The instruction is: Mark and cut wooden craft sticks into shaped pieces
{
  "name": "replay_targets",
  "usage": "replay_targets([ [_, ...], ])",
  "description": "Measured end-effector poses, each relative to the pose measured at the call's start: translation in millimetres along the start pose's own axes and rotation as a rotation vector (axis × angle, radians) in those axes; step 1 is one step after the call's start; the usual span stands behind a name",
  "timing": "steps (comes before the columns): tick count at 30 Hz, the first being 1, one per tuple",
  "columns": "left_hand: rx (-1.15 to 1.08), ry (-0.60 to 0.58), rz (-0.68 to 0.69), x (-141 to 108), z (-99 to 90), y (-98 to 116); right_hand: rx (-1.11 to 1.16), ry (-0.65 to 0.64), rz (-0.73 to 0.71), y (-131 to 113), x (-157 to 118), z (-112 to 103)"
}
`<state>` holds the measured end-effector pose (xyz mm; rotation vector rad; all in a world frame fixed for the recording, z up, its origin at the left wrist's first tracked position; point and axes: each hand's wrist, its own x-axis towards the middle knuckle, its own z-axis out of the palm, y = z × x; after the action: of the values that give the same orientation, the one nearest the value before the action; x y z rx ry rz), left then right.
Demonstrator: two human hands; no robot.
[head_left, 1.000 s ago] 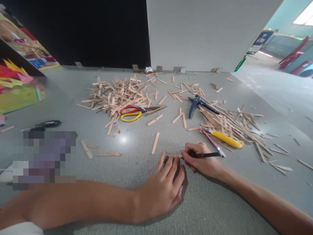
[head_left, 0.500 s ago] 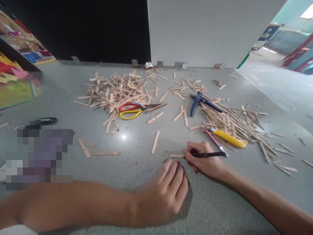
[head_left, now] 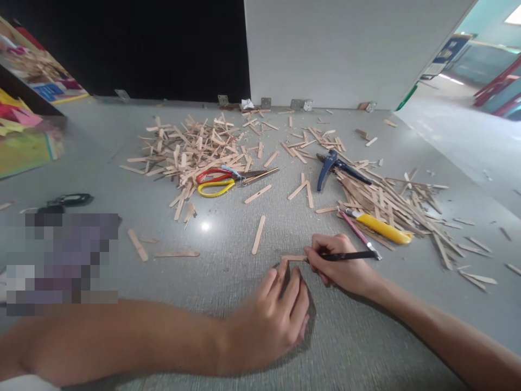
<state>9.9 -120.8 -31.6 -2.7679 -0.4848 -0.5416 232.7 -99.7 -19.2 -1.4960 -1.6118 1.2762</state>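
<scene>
My right hand is closed round a black pen, its tip low over the right part of a small wooden stick on the grey table. Just below and left of that stick lies my left hand, fingers bent and somewhat apart, one fingertip touching or very near the stick's left end. I see nothing in it, though its palm is hidden. Another wooden stick lies up and left of the hands. Beyond my right hand are a pink pen and a yellow cutter.
Scissors with red and yellow handles lie by a heap of wooden sticks. Blue pliers rest near a second heap on the right. A black and white panel stands behind. A blurred-out object is at left.
My left hand's fingers have shifted slightly, one fingertip now reaching the stick's left end. My right hand stays in place with the black pen. The view has moved a little.
</scene>
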Motion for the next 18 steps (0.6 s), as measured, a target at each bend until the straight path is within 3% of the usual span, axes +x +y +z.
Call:
replay_targets([
  [10,0.021,0.078,-0.010,-0.9,5.0,2.2,-0.008,0.014,-0.024,-1.2,0.0,1.0],
  [18,0.021,0.075,-0.008,0.5,5.6,1.2,-0.013,0.005,-0.035,-1.1,-0.6,0.7],
])
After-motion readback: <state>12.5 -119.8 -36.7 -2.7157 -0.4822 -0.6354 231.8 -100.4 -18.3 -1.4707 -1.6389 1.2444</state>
